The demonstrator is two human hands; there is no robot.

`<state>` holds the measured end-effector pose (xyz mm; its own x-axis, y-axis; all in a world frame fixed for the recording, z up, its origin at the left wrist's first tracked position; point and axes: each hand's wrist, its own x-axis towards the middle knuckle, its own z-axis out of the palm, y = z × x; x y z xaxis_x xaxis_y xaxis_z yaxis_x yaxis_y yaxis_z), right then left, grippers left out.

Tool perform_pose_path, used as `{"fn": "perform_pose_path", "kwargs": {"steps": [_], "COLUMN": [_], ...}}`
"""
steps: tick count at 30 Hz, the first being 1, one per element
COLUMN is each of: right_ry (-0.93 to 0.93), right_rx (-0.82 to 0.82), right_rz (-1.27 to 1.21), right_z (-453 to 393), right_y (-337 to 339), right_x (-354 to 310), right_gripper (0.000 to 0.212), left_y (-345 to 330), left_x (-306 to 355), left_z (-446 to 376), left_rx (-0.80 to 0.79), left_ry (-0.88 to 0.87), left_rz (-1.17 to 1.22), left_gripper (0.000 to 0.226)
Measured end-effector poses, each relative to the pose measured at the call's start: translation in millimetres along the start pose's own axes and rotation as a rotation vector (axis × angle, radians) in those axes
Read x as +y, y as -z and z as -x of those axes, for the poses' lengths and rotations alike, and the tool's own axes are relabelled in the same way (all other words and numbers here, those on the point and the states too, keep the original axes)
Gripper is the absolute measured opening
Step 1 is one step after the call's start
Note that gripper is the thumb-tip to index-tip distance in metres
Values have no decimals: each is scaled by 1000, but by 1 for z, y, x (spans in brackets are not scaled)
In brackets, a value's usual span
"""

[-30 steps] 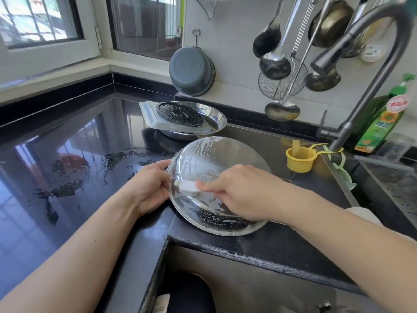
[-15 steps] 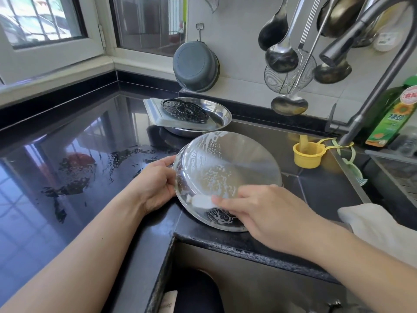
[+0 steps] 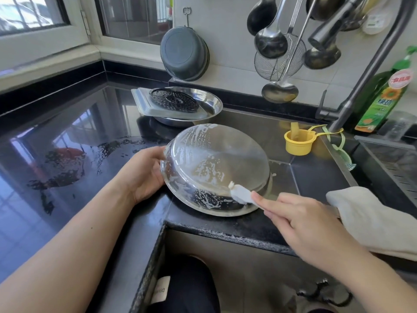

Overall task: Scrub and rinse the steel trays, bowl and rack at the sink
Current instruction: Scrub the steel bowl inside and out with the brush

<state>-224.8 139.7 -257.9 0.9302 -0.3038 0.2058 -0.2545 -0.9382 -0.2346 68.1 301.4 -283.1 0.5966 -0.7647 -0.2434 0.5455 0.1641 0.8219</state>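
Note:
A round steel tray (image 3: 225, 159) lies bottom-up and tilted on the black counter, streaked with white suds. My left hand (image 3: 144, 175) grips its left rim. My right hand (image 3: 300, 220) pinches a small white scrubber (image 3: 240, 194) and presses it against the tray's lower right edge. Behind, a stack holds a round steel tray (image 3: 212, 105), a rectangular steel tray (image 3: 144, 105) and a dark perforated round rack (image 3: 173, 100).
The faucet (image 3: 352, 91) arches at right over the sink (image 3: 394, 163). A yellow cup (image 3: 297, 143) and a green soap bottle (image 3: 381, 98) stand near it. A cream cloth (image 3: 370, 220) lies by my right wrist. Ladles and a skimmer (image 3: 279, 57) hang on the wall. Water puddles (image 3: 65, 163) at left.
My right hand has slid the scrubber from the tray's left side down to its lower right edge. The left hand keeps its grip on the rim.

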Motion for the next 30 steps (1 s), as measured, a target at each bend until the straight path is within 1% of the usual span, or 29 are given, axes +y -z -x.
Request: {"fn": "perform_pose_path", "kwargs": {"steps": [2, 4, 6, 9, 11, 13, 15, 18, 19, 21, 23, 25, 26, 28, 30], "right_ry": [-10, -34, -95, -289, -414, -503, -486, -297, -270, -329, -460, -575, -591, -530, -421], "right_rx": [19, 37, 60, 90, 89, 68, 12, -100, -122, -131, -127, -109, -106, -131, -167], "right_rz": [-28, -48, -90, -113, -40, 40, 92, 106, 104, 144, 201, 191, 189, 205, 144], "right_z": [-4, -7, -5, 1, -1, -9, -16, -19, -20, -24, -29, -33, -33, -31, -25], "right_y": [-9, -19, -25, -18, -8, 0, 4, 4, 7, 14, 23, 30, 31, 29, 25], "right_x": [-16, -32, -41, -38, -27, -19, -31, -64, -69, -58, -33, -13, -11, -22, -40], "right_gripper": [43, 42, 40, 36, 36, 40, 44, 47, 47, 47, 44, 42, 42, 46, 46], "left_y": [-2, -6, -8, -11, -12, -12, -11, -12, -13, -16, -18, -18, -18, -16, -13], "left_x": [2, 1, 0, 0, 1, 0, -1, -1, -2, -4, -5, -6, -6, -5, -4], "left_z": [0, -1, 0, 4, 6, 5, 5, 4, 3, 2, 2, 1, 0, -2, -3], "left_rx": [52, 84, 93, 83, 79, 76, 87, 117, 146, 197, 224, 243, 245, 249, 233], "left_ry": [4, -5, -19, -23, -29, -32, -33, -50, -58, -75, -83, -84, -84, -84, -79], "left_rz": [10, -46, -104, -162, -187, -190, -196, -234, -264, -323, -339, -314, -302, -296, -293], "left_gripper": [38, 37, 39, 40, 38, 36, 36, 33, 32, 32, 32, 26, 21, 14, 15]}}
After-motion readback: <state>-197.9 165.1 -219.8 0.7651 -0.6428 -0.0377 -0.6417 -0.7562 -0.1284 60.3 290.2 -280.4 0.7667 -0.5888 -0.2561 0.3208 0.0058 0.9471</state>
